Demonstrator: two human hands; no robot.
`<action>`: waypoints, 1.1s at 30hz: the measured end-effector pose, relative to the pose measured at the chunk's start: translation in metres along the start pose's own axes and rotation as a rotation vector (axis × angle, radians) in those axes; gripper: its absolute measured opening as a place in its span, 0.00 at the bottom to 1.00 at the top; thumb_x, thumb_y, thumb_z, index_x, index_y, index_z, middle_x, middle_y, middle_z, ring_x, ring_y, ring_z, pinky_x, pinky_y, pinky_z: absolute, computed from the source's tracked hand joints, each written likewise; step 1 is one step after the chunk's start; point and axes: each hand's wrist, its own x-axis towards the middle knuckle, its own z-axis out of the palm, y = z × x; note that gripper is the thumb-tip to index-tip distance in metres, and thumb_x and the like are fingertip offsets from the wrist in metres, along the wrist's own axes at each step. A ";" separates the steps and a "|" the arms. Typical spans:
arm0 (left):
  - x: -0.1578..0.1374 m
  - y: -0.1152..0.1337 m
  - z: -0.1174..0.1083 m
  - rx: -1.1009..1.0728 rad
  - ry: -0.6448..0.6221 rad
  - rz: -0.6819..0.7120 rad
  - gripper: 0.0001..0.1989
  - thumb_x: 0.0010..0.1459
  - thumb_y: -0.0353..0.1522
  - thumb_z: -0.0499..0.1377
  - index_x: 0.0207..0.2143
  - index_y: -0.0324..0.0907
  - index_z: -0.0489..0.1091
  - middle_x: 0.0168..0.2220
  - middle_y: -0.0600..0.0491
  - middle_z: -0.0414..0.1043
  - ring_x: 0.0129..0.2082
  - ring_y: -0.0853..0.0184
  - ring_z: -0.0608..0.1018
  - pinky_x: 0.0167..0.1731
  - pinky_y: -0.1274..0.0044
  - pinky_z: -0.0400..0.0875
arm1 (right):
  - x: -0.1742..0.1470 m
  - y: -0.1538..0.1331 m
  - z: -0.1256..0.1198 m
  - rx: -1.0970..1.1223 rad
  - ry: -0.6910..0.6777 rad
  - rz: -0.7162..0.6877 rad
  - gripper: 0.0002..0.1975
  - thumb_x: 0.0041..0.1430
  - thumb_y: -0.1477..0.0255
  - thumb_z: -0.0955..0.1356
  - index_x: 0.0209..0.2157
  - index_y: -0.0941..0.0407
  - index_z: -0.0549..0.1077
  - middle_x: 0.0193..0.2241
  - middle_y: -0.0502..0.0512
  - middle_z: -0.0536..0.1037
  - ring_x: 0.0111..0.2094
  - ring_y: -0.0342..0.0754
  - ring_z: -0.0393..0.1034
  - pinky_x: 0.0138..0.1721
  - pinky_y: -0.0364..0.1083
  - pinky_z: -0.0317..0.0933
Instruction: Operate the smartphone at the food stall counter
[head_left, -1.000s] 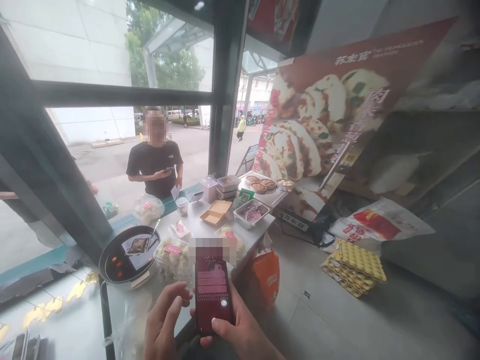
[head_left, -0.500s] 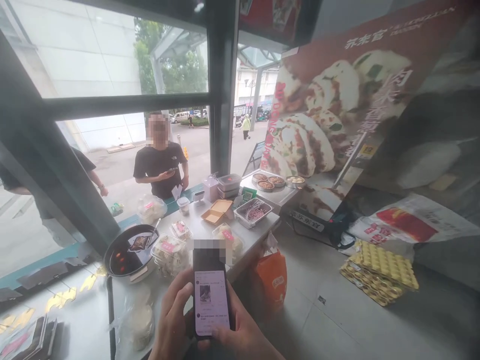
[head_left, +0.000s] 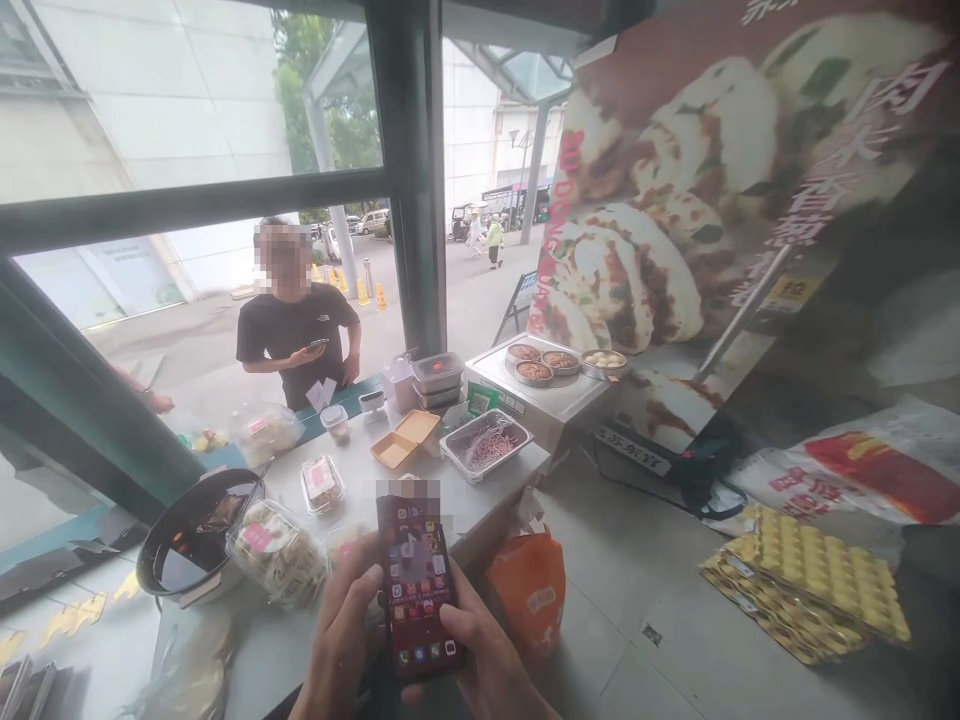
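Phone [head_left: 417, 585]: upright over the counter [head_left: 480, 500] edge, screen lit with app icons.
Left hand [head_left: 339, 640]: fingers grasping its left side.
Right hand [head_left: 491, 660]: fingers wrapped round its right edge.

Phone [head_left: 416, 585] sits at the near edge of the surface [head_left: 480, 500], between left hand [head_left: 341, 640] and right hand [head_left: 487, 665]. Left of the phone: lidded food container [head_left: 277, 555]; farther left, a pan [head_left: 191, 530]. Behind the phone: open takeaway box [head_left: 405, 440], with a foil tray [head_left: 486, 444] to its right. Behind the tray: steel warmer [head_left: 547, 385] carrying three bowls [head_left: 534, 371]. Stacked lidded boxes [head_left: 437, 378] stand left of the warmer. A person [head_left: 296, 325] stands beyond the window. On the floor: bag [head_left: 529, 590] right of the phone, egg trays [head_left: 817, 590] far right.
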 end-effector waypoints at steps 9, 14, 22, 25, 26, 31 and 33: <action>0.028 -0.005 0.020 0.117 0.031 0.120 0.24 0.60 0.41 0.65 0.58 0.48 0.78 0.55 0.49 0.83 0.55 0.51 0.80 0.54 0.66 0.76 | 0.011 -0.022 -0.010 -0.256 -0.077 0.000 0.42 0.63 0.56 0.76 0.69 0.52 0.57 0.55 0.64 0.77 0.47 0.55 0.79 0.36 0.48 0.79; 0.034 0.008 0.019 0.142 -0.003 0.162 0.23 0.60 0.38 0.64 0.58 0.49 0.77 0.55 0.51 0.83 0.55 0.53 0.80 0.53 0.68 0.75 | 0.020 -0.014 -0.003 -0.270 0.076 0.007 0.44 0.58 0.54 0.78 0.67 0.55 0.59 0.48 0.62 0.79 0.39 0.52 0.78 0.29 0.47 0.77; 0.024 0.028 0.000 0.059 -0.079 0.173 0.22 0.62 0.34 0.60 0.58 0.46 0.76 0.57 0.49 0.82 0.56 0.53 0.79 0.54 0.68 0.73 | 0.024 0.001 0.016 -0.114 0.053 -0.046 0.36 0.63 0.56 0.71 0.67 0.55 0.63 0.51 0.63 0.79 0.45 0.58 0.80 0.29 0.48 0.78; 0.025 0.030 -0.004 0.085 -0.071 0.206 0.21 0.62 0.38 0.63 0.56 0.46 0.76 0.52 0.49 0.83 0.50 0.54 0.81 0.50 0.68 0.75 | 0.026 0.013 0.018 -0.137 0.069 -0.064 0.39 0.60 0.53 0.74 0.67 0.54 0.65 0.50 0.63 0.80 0.45 0.60 0.79 0.29 0.50 0.79; 0.025 0.031 -0.005 0.108 -0.060 0.208 0.20 0.62 0.39 0.64 0.55 0.45 0.76 0.50 0.49 0.83 0.48 0.55 0.81 0.49 0.68 0.75 | 0.026 0.016 0.019 -0.154 0.077 -0.067 0.41 0.59 0.52 0.74 0.68 0.54 0.64 0.51 0.62 0.80 0.44 0.59 0.79 0.30 0.51 0.80; 0.026 0.028 -0.020 0.126 -0.022 0.189 0.18 0.63 0.38 0.62 0.53 0.46 0.79 0.51 0.49 0.84 0.51 0.55 0.81 0.52 0.69 0.74 | 0.028 0.020 0.027 -0.146 0.073 -0.029 0.39 0.62 0.55 0.73 0.69 0.54 0.62 0.53 0.64 0.79 0.46 0.59 0.79 0.31 0.49 0.78; 0.025 0.021 -0.026 0.061 -0.059 0.171 0.22 0.62 0.37 0.62 0.57 0.48 0.78 0.58 0.49 0.82 0.58 0.52 0.79 0.58 0.68 0.72 | 0.031 0.023 0.026 -0.112 0.060 -0.021 0.40 0.61 0.55 0.72 0.69 0.55 0.61 0.52 0.65 0.80 0.45 0.60 0.79 0.27 0.47 0.76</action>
